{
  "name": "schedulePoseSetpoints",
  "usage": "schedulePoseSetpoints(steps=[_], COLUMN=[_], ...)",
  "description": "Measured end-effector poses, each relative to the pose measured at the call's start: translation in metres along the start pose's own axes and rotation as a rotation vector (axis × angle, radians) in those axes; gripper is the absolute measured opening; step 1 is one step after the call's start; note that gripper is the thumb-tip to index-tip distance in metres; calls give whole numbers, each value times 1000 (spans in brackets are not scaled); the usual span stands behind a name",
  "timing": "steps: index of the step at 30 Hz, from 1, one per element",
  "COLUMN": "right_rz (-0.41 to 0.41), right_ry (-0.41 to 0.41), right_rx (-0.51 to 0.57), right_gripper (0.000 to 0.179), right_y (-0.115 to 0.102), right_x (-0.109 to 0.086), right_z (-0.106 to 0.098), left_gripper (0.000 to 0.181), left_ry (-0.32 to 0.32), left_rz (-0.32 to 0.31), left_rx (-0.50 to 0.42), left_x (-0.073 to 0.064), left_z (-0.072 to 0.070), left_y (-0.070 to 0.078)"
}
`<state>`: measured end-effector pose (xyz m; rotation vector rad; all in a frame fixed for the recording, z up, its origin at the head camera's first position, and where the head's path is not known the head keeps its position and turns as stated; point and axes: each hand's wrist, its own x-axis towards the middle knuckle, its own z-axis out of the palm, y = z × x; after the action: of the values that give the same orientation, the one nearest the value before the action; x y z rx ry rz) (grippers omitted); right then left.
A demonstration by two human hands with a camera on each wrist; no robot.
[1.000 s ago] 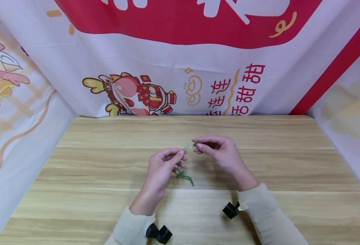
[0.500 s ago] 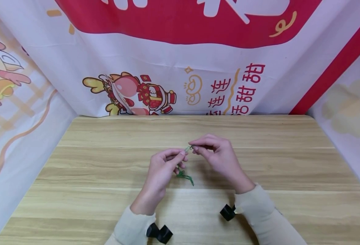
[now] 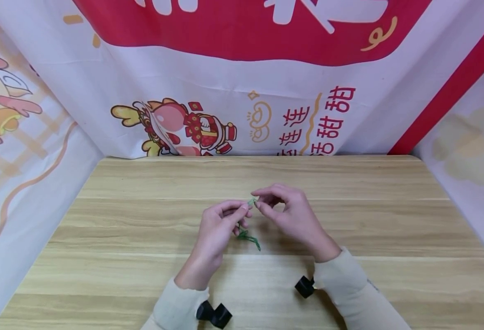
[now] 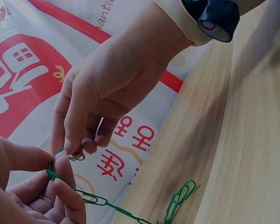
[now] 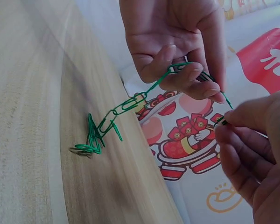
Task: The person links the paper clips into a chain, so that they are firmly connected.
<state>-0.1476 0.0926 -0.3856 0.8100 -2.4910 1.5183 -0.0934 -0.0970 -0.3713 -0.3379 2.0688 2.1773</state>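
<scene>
A chain of green paper clips (image 3: pixel 247 237) hangs from my left hand (image 3: pixel 219 224), and its lower end lies bunched on the table. In the right wrist view the chain (image 5: pixel 126 106) runs across the left fingers, up to an end clip pinched between thumb and fingertip. My right hand (image 3: pixel 293 215) is close by on the right, pinching another green paper clip (image 5: pixel 222 120), mostly covered by its thumb and fingertips. Left wrist view: the two hands' clips meet at the fingertips; whether they are linked, I cannot tell.
The light wooden table (image 3: pixel 143 270) ends at a white and red printed cloth (image 3: pixel 242 73) behind it. More printed cloth hangs on both sides. A black wrist camera (image 3: pixel 214 315) sits at the left cuff, and a similar black camera (image 3: pixel 305 286) at the right.
My right hand has moved a little left, bringing its paper clip from slightly apart up to the clip at my left fingertips. The left hand stays nearly still, with the chain hanging as before.
</scene>
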Motion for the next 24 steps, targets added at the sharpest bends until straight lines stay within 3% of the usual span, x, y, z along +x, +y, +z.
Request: schedulePoseSetpoints(steps=[11, 20, 24], right_rz=[51, 152, 143], right_ry=[-98, -106, -107], right_rx=[-47, -6, 3], right_gripper=[7, 7, 7], right_y=[-1, -4, -7], right_x=[2, 1, 3], right_z=[-5, -15, -19], left_gripper=[20, 19, 24], left_ry=[-2, -9, -34], left_rz=[-5, -16, 12], left_rx=[6, -4, 33], left_x=[1, 3, 2], left_z=[-2, -5, -8], left_y=[-1, 1, 3])
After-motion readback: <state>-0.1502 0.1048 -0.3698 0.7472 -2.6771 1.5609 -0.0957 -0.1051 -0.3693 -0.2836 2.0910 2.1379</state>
